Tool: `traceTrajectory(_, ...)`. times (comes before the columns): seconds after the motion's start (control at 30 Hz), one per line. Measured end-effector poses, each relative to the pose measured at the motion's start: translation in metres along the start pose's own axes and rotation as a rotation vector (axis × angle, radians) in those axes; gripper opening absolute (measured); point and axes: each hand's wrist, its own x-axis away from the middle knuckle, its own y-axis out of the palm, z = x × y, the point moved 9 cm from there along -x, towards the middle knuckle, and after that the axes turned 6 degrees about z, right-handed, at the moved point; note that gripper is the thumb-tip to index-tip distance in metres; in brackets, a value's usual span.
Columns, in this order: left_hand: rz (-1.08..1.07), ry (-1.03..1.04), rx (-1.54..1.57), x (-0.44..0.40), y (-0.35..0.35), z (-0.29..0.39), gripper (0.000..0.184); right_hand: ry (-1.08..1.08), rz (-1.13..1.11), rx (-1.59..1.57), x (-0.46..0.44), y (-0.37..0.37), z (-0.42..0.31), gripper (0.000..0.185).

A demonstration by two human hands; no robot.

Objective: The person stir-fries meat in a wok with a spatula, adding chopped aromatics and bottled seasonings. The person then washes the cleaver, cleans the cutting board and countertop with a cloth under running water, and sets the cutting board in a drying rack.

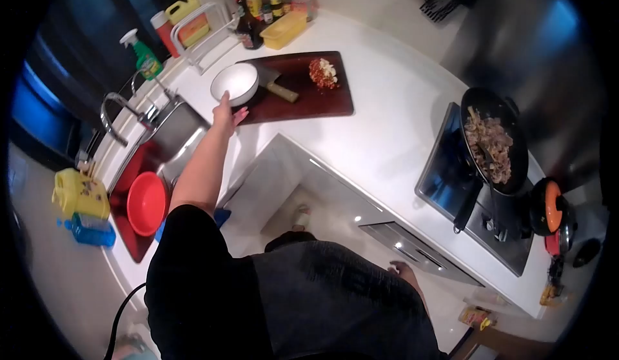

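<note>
My left hand (pixel 227 112) reaches out over the near left corner of the dark red cutting board (pixel 316 105). It grips a white bowl (pixel 236 81) by its near rim, the thumb on the rim and some fingers spread below. Partly behind the bowl lies a cleaver (pixel 282 92) with a wooden handle. A small heap of chopped red and pale pieces (pixel 324 74) sits at the board's far right. Down at my right side hangs my right hand (pixel 402 271), partly hidden by my shirt; its visible fingers are loosely apart and hold nothing.
A black wok (pixel 474 142) with sliced meat (pixel 491 144) stands on the stove (pixel 438 160) at right. On the left are a sink (pixel 187 125) with a tap (pixel 115 118) and a red basin (pixel 147 203). Bottles (pixel 248 25) and a yellow container (pixel 284 30) line the back.
</note>
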Motion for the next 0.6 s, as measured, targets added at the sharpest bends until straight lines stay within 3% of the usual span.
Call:
traceTrajectory(0.07, -0.039, -0.046, 0.030, -0.017, 0.021, -0.010, 0.051, -0.032, 0.160, -0.195, -0.017, -0.038, -0.036, 0.024)
traceTrajectory(0.1, 0.007, -0.063, -0.076, -0.027, -0.031, 0.010, 0.042, -0.017, 0.087, -0.276, 0.014, 0.005, -0.078, 0.023)
traceTrajectory(0.23, -0.149, 0.077, -0.304, -0.032, 0.021, 0.028, 0.035, -0.102, 0.156, -0.279, -0.029, -0.019, -0.148, 0.020)
traceTrajectory(0.3, -0.303, 0.038, -0.322, -0.011, 0.049, 0.033, 0.044, -0.120, 0.158, -0.313, -0.030, -0.009, -0.166, 0.020)
traceTrajectory(0.47, -0.833, -0.209, -0.415, 0.044, 0.199, 0.008, 0.041, -0.348, 0.179, -0.255, -0.063, -0.011, -0.236, 0.019)
traceTrajectory(0.6, -0.931, -0.443, -0.433, 0.080, 0.288, -0.083, 0.030, -0.394, 0.282, -0.344, -0.063, -0.034, -0.270, 0.019)
